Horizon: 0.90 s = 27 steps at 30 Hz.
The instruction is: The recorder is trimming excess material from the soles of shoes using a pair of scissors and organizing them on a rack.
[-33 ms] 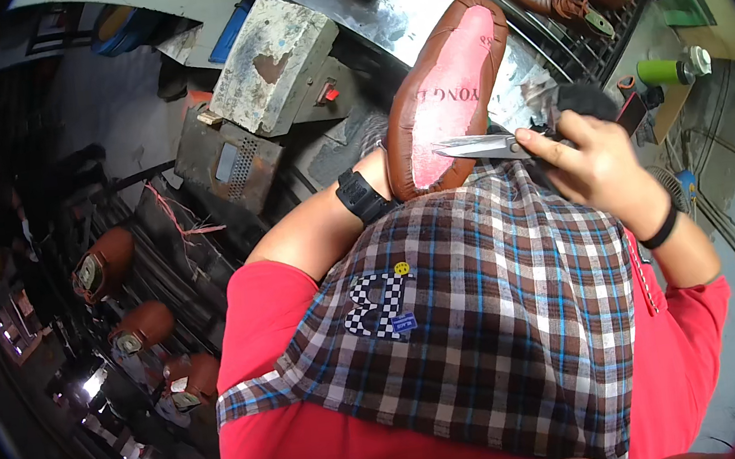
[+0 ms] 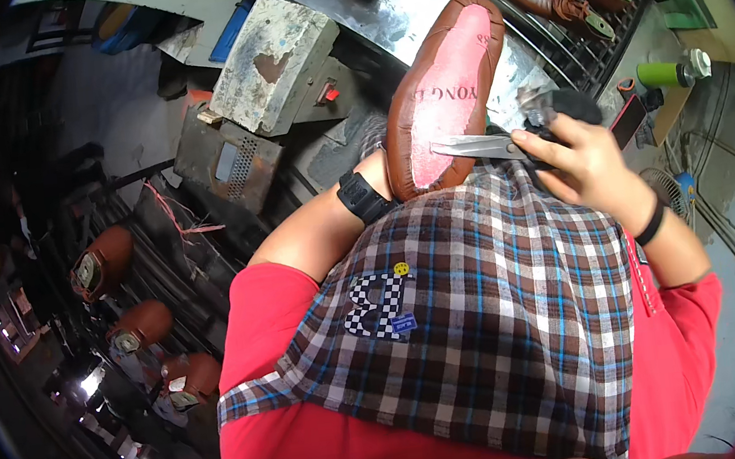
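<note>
Right hand (image 2: pixel 582 164) gripping scissors (image 2: pixel 476 146)

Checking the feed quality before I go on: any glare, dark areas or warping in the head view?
Head view: glare on the metal bench; left side is dark with blurred figures; straight edges bow near the rim; shoe, scissors and right hand are well lit and sharp.

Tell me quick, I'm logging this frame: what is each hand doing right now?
Left hand: hidden behind the brown shoe; its grip cannot be told.
Right hand: closed on the scissors, blades at the shoe's pink sole.
</note>
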Each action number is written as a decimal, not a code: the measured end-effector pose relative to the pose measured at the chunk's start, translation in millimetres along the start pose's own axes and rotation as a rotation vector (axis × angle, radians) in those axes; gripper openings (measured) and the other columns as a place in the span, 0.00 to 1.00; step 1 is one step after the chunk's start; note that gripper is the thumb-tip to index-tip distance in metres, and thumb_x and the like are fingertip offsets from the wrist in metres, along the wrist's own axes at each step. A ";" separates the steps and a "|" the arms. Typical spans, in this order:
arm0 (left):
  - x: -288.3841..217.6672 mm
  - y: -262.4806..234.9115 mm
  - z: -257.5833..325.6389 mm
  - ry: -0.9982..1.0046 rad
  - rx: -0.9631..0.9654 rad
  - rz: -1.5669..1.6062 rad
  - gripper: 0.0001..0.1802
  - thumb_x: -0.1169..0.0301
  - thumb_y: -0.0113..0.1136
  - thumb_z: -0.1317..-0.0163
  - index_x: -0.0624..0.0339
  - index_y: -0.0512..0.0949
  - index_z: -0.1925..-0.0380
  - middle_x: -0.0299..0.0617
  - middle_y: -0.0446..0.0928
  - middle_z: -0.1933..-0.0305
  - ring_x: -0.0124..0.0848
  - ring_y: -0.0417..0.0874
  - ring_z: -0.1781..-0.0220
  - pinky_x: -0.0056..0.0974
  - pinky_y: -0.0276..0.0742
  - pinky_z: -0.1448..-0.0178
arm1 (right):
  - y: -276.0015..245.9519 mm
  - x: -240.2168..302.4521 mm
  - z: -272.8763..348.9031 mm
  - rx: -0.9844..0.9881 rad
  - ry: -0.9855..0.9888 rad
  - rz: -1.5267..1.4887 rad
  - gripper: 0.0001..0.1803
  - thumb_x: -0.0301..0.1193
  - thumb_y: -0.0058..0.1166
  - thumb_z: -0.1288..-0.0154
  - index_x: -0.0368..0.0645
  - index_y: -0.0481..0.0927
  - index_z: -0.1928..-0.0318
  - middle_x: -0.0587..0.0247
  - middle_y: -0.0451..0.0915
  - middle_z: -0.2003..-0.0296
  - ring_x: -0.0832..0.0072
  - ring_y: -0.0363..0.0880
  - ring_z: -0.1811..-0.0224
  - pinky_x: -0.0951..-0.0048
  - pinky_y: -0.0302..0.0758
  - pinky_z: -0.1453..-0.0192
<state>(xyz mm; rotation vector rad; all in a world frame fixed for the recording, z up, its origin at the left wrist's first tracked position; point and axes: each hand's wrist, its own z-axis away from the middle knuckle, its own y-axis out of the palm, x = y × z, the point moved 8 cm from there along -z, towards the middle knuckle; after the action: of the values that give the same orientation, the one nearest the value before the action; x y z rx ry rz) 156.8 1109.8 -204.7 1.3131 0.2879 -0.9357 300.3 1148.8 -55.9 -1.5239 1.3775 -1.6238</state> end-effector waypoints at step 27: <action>-149.2 53.5 157.3 0.778 -0.567 -1.268 0.54 0.61 0.73 0.51 0.49 0.52 0.26 0.49 0.51 0.24 0.45 0.55 0.24 0.49 0.54 0.25 | 124.2 -28.3 -71.7 0.377 0.215 -2.352 0.30 0.42 0.52 0.31 0.36 0.65 0.35 0.52 0.77 0.46 0.65 0.80 0.49 0.61 0.77 0.41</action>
<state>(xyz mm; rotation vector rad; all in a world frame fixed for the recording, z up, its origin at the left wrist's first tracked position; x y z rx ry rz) 53.7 1027.9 -24.3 0.8008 1.9940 -1.1516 207.3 1153.0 -168.7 -2.5573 -1.7314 -2.5333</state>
